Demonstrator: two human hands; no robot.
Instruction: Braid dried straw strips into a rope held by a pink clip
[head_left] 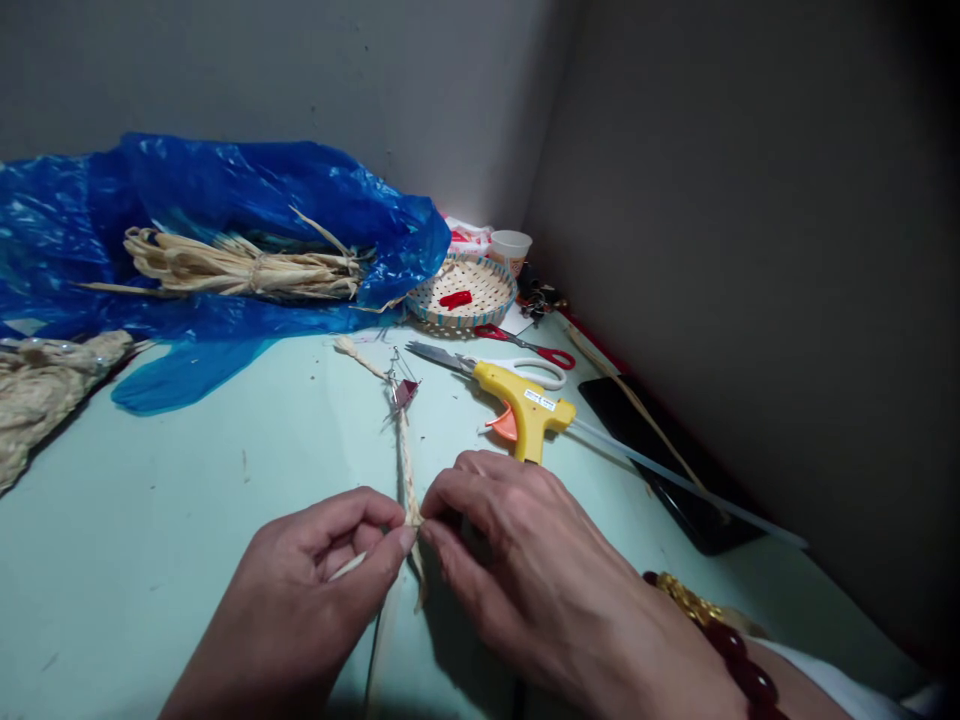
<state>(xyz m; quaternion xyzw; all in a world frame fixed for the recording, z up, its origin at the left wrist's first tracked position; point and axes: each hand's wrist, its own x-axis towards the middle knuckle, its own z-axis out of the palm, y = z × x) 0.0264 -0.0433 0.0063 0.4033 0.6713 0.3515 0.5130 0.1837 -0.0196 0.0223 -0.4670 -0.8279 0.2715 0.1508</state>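
Observation:
A thin braided straw cord (406, 455) lies on the pale green table (187, 500), running from a knot near the blue bag down to my hands, with a small metal clip (403, 390) on it. My left hand (315, 590) pinches loose pale strands at the cord's near end. My right hand (517, 560) pinches the same end from the right, fingers closed, fingertips touching those of the left. Loose strand ends hang below the pinch.
A yellow glue gun (525, 405) lies just beyond my right hand, with scissors (487, 358) behind it. A woven basket (463, 290) holds something red. A blue plastic bag (225, 230) carries a straw bundle (240, 265). A dark phone (660, 460) lies by the wall.

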